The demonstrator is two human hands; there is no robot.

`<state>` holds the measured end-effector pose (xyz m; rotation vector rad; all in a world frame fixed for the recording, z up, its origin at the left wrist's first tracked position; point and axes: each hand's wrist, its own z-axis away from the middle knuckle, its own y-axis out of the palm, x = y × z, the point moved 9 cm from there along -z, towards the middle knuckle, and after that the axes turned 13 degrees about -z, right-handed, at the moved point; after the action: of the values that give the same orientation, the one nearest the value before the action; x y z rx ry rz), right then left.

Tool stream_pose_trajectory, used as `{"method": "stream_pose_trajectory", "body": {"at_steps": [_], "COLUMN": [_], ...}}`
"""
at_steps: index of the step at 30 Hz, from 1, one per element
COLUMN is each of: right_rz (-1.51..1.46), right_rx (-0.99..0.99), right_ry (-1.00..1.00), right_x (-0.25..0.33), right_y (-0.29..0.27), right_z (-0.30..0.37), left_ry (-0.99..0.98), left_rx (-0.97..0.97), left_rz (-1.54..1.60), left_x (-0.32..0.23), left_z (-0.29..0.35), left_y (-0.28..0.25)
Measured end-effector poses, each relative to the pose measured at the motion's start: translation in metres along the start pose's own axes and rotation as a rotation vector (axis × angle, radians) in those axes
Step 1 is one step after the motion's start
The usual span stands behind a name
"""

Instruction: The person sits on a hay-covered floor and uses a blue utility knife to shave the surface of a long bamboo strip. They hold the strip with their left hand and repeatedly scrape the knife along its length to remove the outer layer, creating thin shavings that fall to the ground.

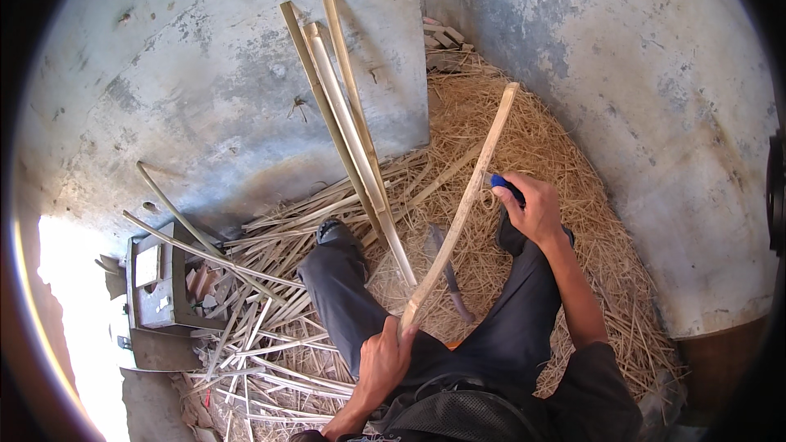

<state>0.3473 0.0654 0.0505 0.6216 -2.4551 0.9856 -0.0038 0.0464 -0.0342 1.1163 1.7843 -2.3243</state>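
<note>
A long pale bamboo strip (pixel 463 217) slants up and away from me between my legs. My left hand (pixel 385 364) is closed around its near end, close to my lap. In my right hand (pixel 536 209) is a small blue-handled tool (pixel 508 188), held beside the upper half of the strip. The tool's tip meets or nearly meets the strip's right edge; its working part is too small to make out. On the straw between my feet lies a long curved blade with a dull handle (pixel 463 308).
Several split bamboo lengths (pixel 336 106) lean on the grey wall (pixel 205 57) ahead. Loose thin slats (pixel 270 344) cover the floor at left, near a dark box (pixel 157 282) holding broken pieces. Straw-like shavings (pixel 598 278) are heaped ahead and to the right, up to the right wall.
</note>
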Motion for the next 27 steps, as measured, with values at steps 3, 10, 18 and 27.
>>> {"method": "stream_pose_trajectory", "body": {"at_steps": [3,10,18,27], "right_rz": [0.007,0.063,0.221,-0.305], "right_rx": [-0.035,0.023,-0.119,-0.071], "right_ry": [-0.082,0.021,0.353,0.568], "right_x": [0.000,-0.029,-0.116,-0.135], "right_y": [0.000,-0.009,-0.059,-0.051], "right_z": [-0.002,-0.028,-0.073,-0.020], "left_ry": [-0.010,-0.038,-0.074,-0.300], "left_rx": [0.006,0.046,0.142,0.348], "left_rz": [0.004,0.027,0.016,0.541], "left_x": [0.004,0.012,0.021,0.061], "left_z": [0.004,0.017,0.043,0.033], "left_y": [0.001,-0.001,0.010,0.026]}}
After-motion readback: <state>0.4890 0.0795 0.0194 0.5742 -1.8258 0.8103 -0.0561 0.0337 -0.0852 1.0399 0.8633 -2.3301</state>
